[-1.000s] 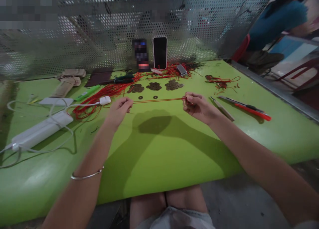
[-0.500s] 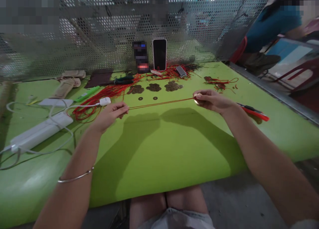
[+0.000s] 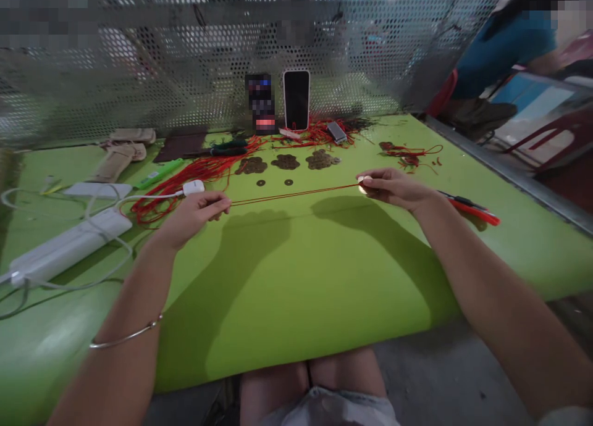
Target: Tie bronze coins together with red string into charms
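Observation:
A doubled red cord (image 3: pixel 291 194) is stretched taut above the green table between my two hands. My left hand (image 3: pixel 204 210) is closed, pinching the cord's left end. At the other end, my right hand (image 3: pixel 389 188) pinches a shiny round coin (image 3: pixel 364 184) with the cord meeting it; the fingers partly cover the coin. Beyond the cord lie two single holed coins (image 3: pixel 261 183) and several clusters of coins (image 3: pixel 285 162). A bundle of red cords (image 3: pixel 204 178) spreads behind my left hand.
Left stand a white power strip (image 3: pixel 69 247), cables, a white charger plug (image 3: pixel 193 187) and a green box-like strip (image 3: pixel 160 173). Two phones lean on the perforated metal screen (image 3: pixel 185 74). A red-handled tool (image 3: pixel 477 212) lies by my right wrist. A person in blue (image 3: pixel 503 49) sits beyond.
My left hand has moved slightly left, drawing the cord out longer. My right hand stays almost in place, and the coin at its fingertips shows more.

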`<state>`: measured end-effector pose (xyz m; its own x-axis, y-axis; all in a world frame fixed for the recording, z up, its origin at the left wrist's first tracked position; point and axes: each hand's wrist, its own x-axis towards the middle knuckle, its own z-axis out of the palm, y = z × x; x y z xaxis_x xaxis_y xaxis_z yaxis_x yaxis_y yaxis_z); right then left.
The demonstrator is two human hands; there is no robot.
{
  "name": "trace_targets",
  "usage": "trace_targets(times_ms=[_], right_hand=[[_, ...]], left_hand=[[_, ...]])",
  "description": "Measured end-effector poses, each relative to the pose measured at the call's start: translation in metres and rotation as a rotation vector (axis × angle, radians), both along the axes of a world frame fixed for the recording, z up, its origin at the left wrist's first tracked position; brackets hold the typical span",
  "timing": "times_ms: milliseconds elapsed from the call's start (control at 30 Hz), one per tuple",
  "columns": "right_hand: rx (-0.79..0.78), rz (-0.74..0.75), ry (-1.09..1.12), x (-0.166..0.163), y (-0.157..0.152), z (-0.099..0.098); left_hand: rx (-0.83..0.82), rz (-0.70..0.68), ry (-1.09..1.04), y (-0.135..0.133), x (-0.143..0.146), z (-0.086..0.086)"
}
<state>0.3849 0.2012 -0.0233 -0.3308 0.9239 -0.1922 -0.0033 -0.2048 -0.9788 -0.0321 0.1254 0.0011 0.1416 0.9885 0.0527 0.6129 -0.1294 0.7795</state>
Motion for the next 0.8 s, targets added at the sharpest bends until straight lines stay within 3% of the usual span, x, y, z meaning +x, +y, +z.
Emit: trace_targets(times_ms=[300, 400, 467, 533, 667, 800], right_hand=[[0.306, 0.092, -0.476, 0.003, 0.011, -0.013], [0.548, 0.043, -0.718, -0.002, 0.011, -0.015], [0.816, -0.088, -0.821, -0.019, 0.003, -0.011], [1.012, -0.12, -0.732, -0.047, -0.013, -0.004], [1.271, 0.166, -0.638, -0.112, -0.055, 0.015], [1.353, 0.155, -0.635, -0.138, -0.077, 0.027]], left_hand=[[-0.038, -0.032, 0.084, -0.003, 0.013, -0.003], [-0.001, -0.057, 0.055, -0.007, 0.024, 0.0], [0.032, -0.07, 0.031, -0.012, 0.035, 0.006], [0.063, -0.087, 0.018, -0.017, 0.05, 0.013], [0.118, -0.131, 0.021, -0.025, 0.084, 0.032], [0.185, -0.161, 0.049, -0.029, 0.108, 0.046]])
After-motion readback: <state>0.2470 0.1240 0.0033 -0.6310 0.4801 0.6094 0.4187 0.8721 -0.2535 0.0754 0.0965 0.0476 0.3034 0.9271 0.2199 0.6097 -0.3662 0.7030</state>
